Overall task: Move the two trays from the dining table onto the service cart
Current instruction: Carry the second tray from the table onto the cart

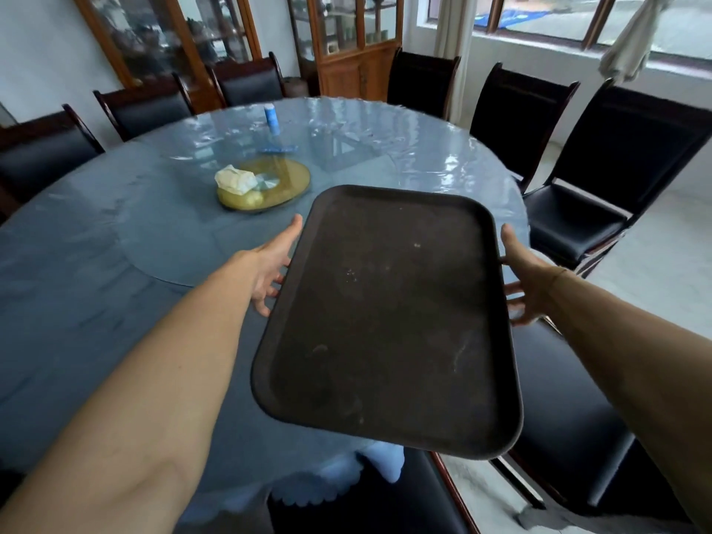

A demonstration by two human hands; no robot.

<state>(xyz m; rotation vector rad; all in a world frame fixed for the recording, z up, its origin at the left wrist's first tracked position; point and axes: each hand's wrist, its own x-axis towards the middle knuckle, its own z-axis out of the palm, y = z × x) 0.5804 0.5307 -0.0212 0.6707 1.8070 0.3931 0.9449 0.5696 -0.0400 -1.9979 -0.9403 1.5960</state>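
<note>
No text, label, brand, number or sign can be read anywhere in this view. The small blue and white bottle (269, 114) standing far back on the surface (96, 244) has a band that may carry print, but it is too small and blurred to make out. The dark tray (389, 321) shows only scuffs and specks, no marking. The glass-fronted cabinets (354, 32) show no legible lettering either.

Round dining table (96, 302) w/ blue cloth under clear plastic; center glass turntable (185, 240) holds yellow dish (287, 186), blue bottle (269, 114) far side.
</note>
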